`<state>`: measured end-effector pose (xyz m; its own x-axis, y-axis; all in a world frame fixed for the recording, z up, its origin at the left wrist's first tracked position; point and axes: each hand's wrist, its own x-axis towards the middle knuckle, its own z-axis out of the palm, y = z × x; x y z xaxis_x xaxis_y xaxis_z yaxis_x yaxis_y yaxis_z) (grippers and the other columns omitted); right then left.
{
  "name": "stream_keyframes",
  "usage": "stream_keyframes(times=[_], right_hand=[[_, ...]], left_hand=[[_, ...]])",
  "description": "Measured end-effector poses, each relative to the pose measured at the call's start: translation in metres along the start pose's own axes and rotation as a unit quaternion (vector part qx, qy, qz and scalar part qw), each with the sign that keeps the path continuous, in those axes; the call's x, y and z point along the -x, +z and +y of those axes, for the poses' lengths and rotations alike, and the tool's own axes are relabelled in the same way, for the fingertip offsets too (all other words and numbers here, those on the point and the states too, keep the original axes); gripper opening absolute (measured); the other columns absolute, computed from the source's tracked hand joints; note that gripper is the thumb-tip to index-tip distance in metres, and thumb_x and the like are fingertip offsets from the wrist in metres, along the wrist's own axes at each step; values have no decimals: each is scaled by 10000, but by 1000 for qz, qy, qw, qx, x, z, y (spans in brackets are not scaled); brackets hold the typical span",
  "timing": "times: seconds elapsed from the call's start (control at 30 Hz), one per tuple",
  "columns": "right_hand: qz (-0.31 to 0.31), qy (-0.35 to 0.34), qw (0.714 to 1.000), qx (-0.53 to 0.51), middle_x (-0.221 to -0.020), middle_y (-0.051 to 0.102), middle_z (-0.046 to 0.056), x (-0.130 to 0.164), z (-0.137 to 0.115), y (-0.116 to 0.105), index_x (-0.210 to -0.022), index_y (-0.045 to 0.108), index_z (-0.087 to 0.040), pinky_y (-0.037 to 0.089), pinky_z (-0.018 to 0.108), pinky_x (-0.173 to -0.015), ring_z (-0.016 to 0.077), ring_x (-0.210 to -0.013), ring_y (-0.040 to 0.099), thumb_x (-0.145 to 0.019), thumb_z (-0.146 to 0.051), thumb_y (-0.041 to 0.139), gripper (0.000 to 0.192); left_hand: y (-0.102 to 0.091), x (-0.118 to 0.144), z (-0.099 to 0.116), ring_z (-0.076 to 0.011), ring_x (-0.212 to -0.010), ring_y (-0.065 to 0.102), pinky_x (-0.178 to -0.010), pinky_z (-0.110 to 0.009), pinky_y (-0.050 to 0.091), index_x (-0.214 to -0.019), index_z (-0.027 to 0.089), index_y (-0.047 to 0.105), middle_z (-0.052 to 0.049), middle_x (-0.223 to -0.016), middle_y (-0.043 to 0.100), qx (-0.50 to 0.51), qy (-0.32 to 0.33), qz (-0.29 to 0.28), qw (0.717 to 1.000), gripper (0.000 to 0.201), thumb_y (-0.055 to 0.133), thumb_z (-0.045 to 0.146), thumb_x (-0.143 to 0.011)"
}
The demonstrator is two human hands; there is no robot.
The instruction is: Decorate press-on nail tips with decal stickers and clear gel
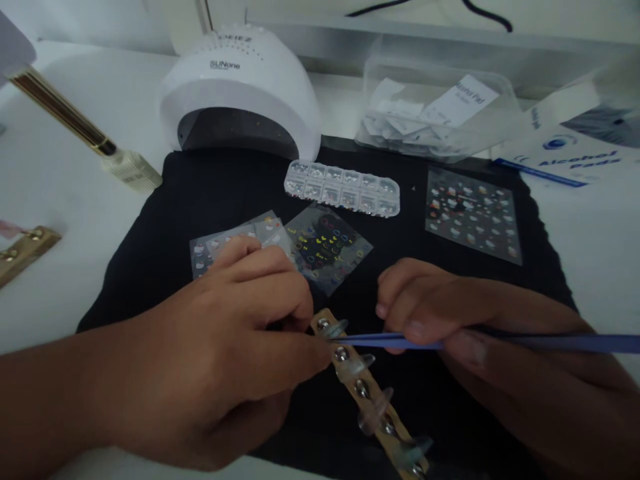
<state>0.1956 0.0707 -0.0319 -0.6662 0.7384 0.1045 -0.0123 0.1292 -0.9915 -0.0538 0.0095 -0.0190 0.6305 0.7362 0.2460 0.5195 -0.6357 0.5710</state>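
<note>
My left hand [215, 353] is closed, its fingers curled, with thumb and forefinger at the upper end of a wooden nail tip stand [353, 373]. Metal studs run along that strip, and several clear false nails [377, 412] stick out from it. In my right hand [440, 310] is a pair of blue tweezers [395, 341], gripped between thumb and fingers. The tweezers' points reach the top false nail [337, 328], beside my left thumb; whether they pinch anything there is too small to tell. Nail sticker sheets [333, 247] lie just beyond my hands, one partly hidden by my left hand.
A white nail lamp [240, 87] stands at the back of the black cloth [220, 180]. In front of it lies a divided rhinestone case [343, 189]. Another sticker sheet [473, 213], a clear bin of alcohol pads [435, 113] and a brush [80, 120] are around.
</note>
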Motion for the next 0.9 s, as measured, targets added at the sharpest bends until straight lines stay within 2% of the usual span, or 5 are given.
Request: stream_keyframes(times=[0.1,0.27,0.43,0.73,0.9], right_hand=[[26,4,1000,-8,-769,643,54,2,-1,1,-930,772,-283,522,393,-654,225,-719,614,-942,-332,619,161],[-4,2,1000,-6,-780,650,45,2,3,-3,-923,775,-287,524,378,-684,220,-749,626,-945,-337,618,166],[19,6,1000,-9,-777,648,43,-1,2,-2,-911,775,-285,515,369,-702,223,-764,622,-939,-350,634,158],[51,-26,993,-107,-752,650,50,-10,7,-9,-911,793,-239,492,360,-649,202,-714,611,-913,-260,623,172],[70,-22,991,-115,-774,661,55,-12,9,-8,-881,793,-226,494,376,-672,201,-719,618,-902,-247,627,169]], left_hand=[[0,-1,-1,-211,-797,494,-710,-413,312,-945,178,678,-28,-829,567,-6,-1,-9,1000,195,570,48,-846],[-1,-3,0,-210,-793,497,-716,-415,314,-943,173,684,-27,-825,563,-13,-2,-15,1000,198,568,44,-846],[-1,-3,0,-209,-793,497,-710,-409,306,-928,169,686,-25,-820,557,-16,-4,-18,1000,189,572,47,-840],[2,-2,-2,-198,-792,495,-734,-410,321,-946,157,668,-40,-847,607,6,-11,3,1000,176,532,61,-888],[3,-1,-3,-209,-816,521,-763,-412,345,-1006,176,652,-40,-854,623,18,-15,8,1000,180,557,81,-887]])
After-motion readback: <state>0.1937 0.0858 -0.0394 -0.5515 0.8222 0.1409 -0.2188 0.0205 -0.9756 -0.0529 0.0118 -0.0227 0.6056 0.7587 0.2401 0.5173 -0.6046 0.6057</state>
